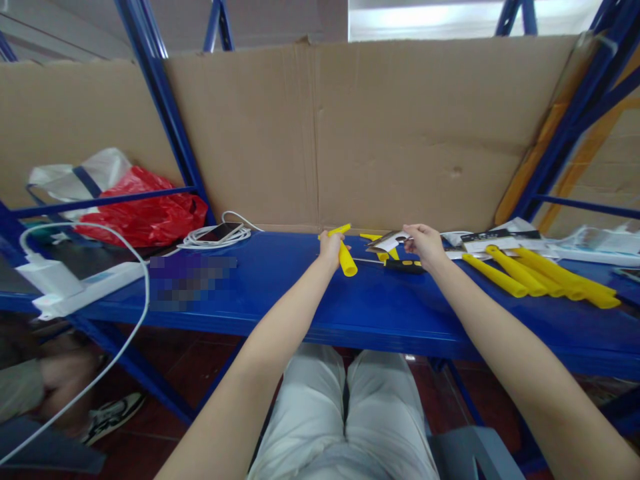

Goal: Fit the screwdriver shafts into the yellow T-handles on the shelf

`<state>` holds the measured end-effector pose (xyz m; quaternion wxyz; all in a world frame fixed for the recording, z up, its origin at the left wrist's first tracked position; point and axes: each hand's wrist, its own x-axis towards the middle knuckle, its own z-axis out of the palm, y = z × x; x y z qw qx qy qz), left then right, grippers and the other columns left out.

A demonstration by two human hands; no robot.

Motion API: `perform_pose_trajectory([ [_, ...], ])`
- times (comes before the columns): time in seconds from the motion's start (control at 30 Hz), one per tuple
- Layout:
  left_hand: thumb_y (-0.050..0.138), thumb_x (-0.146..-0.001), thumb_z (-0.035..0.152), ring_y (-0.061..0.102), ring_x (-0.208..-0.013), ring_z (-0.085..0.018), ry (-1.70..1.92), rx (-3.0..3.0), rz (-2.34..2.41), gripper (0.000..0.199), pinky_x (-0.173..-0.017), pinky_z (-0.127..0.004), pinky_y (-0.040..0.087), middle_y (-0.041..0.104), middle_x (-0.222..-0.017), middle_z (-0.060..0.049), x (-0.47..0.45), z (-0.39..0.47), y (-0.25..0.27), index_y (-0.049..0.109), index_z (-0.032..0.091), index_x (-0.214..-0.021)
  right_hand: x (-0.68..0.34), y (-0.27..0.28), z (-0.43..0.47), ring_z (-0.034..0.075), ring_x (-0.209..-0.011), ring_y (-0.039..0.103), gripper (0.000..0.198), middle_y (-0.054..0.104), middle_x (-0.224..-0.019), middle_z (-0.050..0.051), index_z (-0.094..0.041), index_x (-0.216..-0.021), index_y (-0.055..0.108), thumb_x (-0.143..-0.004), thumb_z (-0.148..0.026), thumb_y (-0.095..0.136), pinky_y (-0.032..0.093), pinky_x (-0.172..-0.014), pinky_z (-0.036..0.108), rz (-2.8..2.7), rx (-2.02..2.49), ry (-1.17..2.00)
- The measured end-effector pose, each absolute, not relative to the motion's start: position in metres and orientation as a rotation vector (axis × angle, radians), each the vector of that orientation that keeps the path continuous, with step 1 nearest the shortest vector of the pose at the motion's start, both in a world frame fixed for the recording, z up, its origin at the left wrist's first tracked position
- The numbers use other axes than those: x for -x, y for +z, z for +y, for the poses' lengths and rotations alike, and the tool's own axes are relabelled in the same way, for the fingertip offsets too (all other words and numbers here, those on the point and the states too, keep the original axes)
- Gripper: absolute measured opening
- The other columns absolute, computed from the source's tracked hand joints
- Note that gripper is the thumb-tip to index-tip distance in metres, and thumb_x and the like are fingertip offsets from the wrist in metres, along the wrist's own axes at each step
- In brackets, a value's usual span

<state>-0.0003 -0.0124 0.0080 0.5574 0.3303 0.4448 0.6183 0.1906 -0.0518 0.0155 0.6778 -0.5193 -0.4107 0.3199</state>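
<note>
The left hand (330, 248) is closed around a yellow tube (348, 261), above the middle of the blue table (280, 287). The tube's open end points to the near side, and a slimmer yellow part (341, 229) sticks out to the right above the same hand; whether the two are one piece I cannot tell. Just to the right, the right hand (425, 243) has its fingertips pressed together, pinching the right edge of a thin flat piece (393, 241), pale with a darker underside, held tilted. Its exact nature is too small to make out.

Beneath that piece lie more yellow parts, partly hidden, and on their near side a screwdriver (404, 267) rests with its shaft pointing left, touched by neither grip. Farther right on the table, several yellow tubes (543, 283) lie side by side, near some black-and-white packaging (500, 240).

The step in hand looks like handling the two pieces together, one steadied on the left, the other turned or positioned on the right. The next move seems to call for a firm left grip, a light right pinch on the thin edge, and care not to knock the screwdriver.
</note>
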Motion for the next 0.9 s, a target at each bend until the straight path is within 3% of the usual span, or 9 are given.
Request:
perform_pose_trajectory([
  [0.5,0.061,-0.075,0.000,0.060,-0.053,-0.010,1.454,-0.768,1.051,0.074,-0.040,-0.020,0.042,0.065,-0.115,-0.011,0.001,-0.015,0.011,0.046,0.020,-0.145,-0.189,0.016,-0.053,0.007,-0.039,0.047,0.027,0.053,-0.047,-0.006,-0.020,-0.064,0.055,-0.078,-0.022,0.078,0.038,-0.036,0.017,-0.905,1.173,0.710],
  [0.67,0.059,-0.077,-0.001,0.053,-0.046,-0.006,1.426,-0.779,1.066,0.064,-0.037,-0.018,0.041,0.065,-0.110,-0.009,0.001,-0.018,0.013,0.050,0.020,-0.137,-0.193,0.017,-0.051,0.007,-0.039,0.048,0.027,0.054,-0.050,-0.006,-0.020,-0.066,0.053,-0.082,-0.024,0.074,0.038,-0.036,0.017,-0.898,1.184,0.693],
  [0.9,0.056,-0.082,-0.001,0.054,-0.046,-0.006,1.356,-0.765,1.090,0.068,-0.038,-0.018,0.042,0.066,-0.108,-0.007,0.001,-0.022,0.016,0.043,0.020,-0.145,-0.208,0.018,-0.044,0.006,-0.042,0.049,0.018,0.057,-0.061,-0.005,-0.020,-0.076,0.051,-0.090,-0.019,0.062,0.042,-0.037,0.017,-0.759,1.161,0.631],
])
